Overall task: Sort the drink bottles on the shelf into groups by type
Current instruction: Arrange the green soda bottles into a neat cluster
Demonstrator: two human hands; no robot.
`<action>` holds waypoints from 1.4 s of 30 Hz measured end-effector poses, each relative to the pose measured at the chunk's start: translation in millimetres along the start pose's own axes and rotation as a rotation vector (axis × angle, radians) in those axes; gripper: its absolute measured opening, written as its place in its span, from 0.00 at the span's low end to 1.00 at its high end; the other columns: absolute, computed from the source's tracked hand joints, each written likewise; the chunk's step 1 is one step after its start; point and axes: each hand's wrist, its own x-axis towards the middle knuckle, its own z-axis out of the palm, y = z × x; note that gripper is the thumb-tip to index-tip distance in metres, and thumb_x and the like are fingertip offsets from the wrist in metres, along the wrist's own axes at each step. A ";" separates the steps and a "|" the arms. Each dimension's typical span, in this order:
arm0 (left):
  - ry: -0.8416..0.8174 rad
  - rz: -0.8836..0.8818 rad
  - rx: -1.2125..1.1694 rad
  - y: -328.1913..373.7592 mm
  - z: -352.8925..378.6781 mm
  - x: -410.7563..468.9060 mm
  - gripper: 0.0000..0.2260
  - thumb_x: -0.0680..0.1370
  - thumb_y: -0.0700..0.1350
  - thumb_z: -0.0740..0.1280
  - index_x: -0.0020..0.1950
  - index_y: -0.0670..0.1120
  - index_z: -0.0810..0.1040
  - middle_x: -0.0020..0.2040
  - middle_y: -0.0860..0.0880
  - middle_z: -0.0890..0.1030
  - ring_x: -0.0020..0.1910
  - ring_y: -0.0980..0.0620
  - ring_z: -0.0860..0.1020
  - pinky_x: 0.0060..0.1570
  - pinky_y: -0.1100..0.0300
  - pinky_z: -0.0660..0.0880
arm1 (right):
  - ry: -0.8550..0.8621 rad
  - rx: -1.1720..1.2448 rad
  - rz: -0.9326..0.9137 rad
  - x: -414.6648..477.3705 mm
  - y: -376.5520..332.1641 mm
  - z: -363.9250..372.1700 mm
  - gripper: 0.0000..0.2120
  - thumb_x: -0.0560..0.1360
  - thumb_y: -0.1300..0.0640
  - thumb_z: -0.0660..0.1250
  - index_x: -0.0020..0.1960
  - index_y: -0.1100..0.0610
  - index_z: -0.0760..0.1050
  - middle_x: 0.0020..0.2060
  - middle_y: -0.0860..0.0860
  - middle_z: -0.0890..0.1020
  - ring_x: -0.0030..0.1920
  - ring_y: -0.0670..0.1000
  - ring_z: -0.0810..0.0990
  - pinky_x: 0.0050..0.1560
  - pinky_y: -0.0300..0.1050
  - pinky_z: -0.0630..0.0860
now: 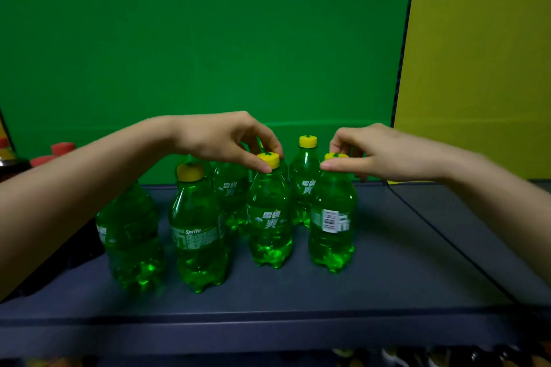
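Several green Sprite bottles with yellow caps stand grouped on the dark shelf [387,262]. My left hand [226,137] pinches the cap of the front middle bottle [269,217]. My right hand [375,152] grips the cap of the front right bottle [332,217], whose barcode faces me. Another front bottle [198,232] shows the Sprite label. My left forearm partly hides the leftmost bottle [131,235]. Two more bottles stand behind: one [304,185] between my hands and one [231,191] under my left hand.
Red-capped bottles [61,148] stand at the far left behind my left arm. A green panel [193,53] backs the shelf and a yellow panel [477,68] stands to the right. More bottle tops [432,356] show dimly on the shelf below.
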 end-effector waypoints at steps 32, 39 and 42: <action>0.125 -0.012 -0.061 -8.7 8.8 14.2 0.15 0.71 0.39 0.71 0.58 0.44 0.77 0.48 0.52 0.81 0.43 0.61 0.78 0.47 0.70 0.75 | -0.105 0.124 -0.098 20.5 6.4 -3.4 0.13 0.74 0.50 0.65 0.57 0.52 0.77 0.51 0.47 0.81 0.41 0.44 0.81 0.39 0.29 0.76; 0.118 -0.013 -0.054 -7.8 8.7 15.0 0.15 0.72 0.39 0.71 0.57 0.43 0.77 0.47 0.51 0.81 0.43 0.60 0.77 0.46 0.69 0.75 | -0.025 0.080 -0.079 25.6 7.1 1.1 0.14 0.72 0.48 0.67 0.54 0.54 0.79 0.43 0.54 0.84 0.39 0.52 0.83 0.38 0.29 0.72; 0.122 -0.009 -0.043 -7.0 9.4 15.9 0.15 0.72 0.39 0.71 0.57 0.43 0.77 0.47 0.51 0.80 0.43 0.60 0.78 0.47 0.68 0.75 | -0.018 0.079 -0.072 26.6 8.5 2.1 0.13 0.72 0.48 0.68 0.53 0.54 0.78 0.43 0.55 0.84 0.40 0.52 0.83 0.40 0.32 0.73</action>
